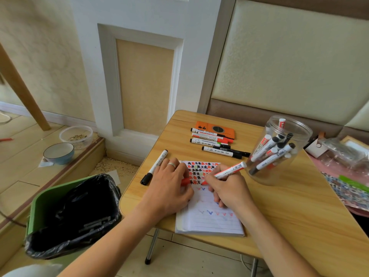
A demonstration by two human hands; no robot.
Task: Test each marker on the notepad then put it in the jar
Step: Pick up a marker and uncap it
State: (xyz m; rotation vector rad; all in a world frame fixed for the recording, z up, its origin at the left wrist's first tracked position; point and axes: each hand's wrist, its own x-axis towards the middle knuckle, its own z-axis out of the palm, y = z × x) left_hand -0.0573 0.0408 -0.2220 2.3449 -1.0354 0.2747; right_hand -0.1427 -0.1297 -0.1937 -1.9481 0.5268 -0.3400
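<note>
Beneath both hands runs the wooden table (pixel 279 206), and to the left of the left forearm, off its edge, stands a green bin (pixel 40 206) lined with a black bag. Under the hands lies the notepad (pixel 209 220), its long axis running away from the person, the top of the page filled with red and black marks and fainter ticks lower down. Just right of the right hand stands the clear jar (pixel 279 150), tilted markers inside it with caps up.

The left hand (pixel 169 186) lies on the notepad's left edge, fingers curled over a red cap (pixel 185 181) that shows under its fingertips. The right hand (pixel 227 188) grips a red marker (pixel 231 170): its tip is down on the page between the two hands, its long axis slanting up and to the right, the tail end pointing toward the jar.

Beyond the hands lies a row of markers (pixel 213 142), all lengthwise left to right, overlapping an orange case (pixel 215 128). Just left of the left hand a black-capped marker (pixel 154 166) lies diagonally, cap toward the person. On the floor far left sit a blue bowl (pixel 59 153) and a clear tub (pixel 75 134).
</note>
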